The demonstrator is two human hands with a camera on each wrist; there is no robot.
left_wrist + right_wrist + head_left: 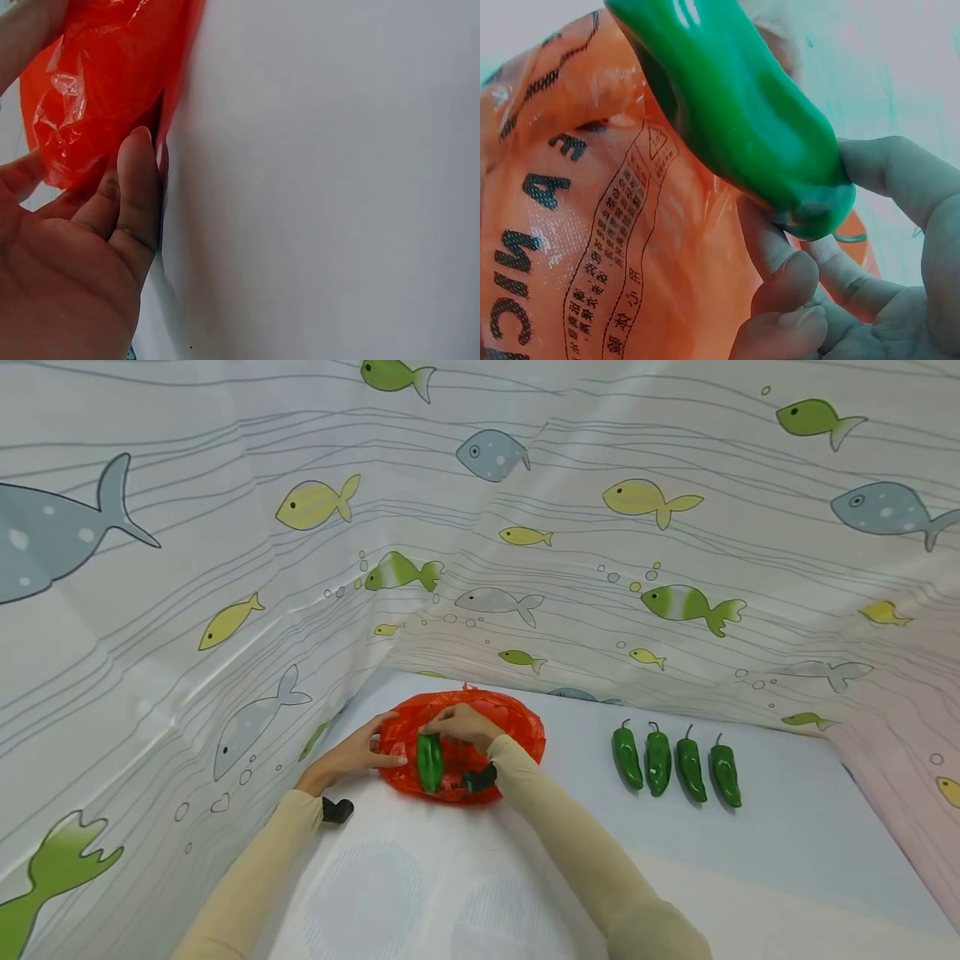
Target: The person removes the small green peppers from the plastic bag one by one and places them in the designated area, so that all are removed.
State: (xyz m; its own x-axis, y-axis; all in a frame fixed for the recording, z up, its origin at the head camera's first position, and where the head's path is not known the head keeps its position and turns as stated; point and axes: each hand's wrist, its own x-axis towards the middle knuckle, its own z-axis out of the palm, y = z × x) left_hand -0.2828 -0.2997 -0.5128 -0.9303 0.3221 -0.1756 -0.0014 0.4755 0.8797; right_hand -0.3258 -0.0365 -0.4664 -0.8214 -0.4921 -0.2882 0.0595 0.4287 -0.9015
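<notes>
My right hand (467, 727) pinches a glossy green pepper (430, 764) near its stem end, and the pepper hangs over a red plastic bag (517, 714). Up close in the right wrist view, thumb and fingers (889, 169) grip the wide end, with the thin curled stem just past them. My left hand (348, 762) is at the bag's left side, holding its edge. In the left wrist view its fingers (139, 176) lie along the shiny plastic (82, 97), low against the white surface. Dark printed lettering shows on the bag.
Several similar green peppers (657, 764) lie in a row to the right of the bag on the white table (802, 827). A fish-patterned sheet (570, 577) rises as walls at the back and both sides.
</notes>
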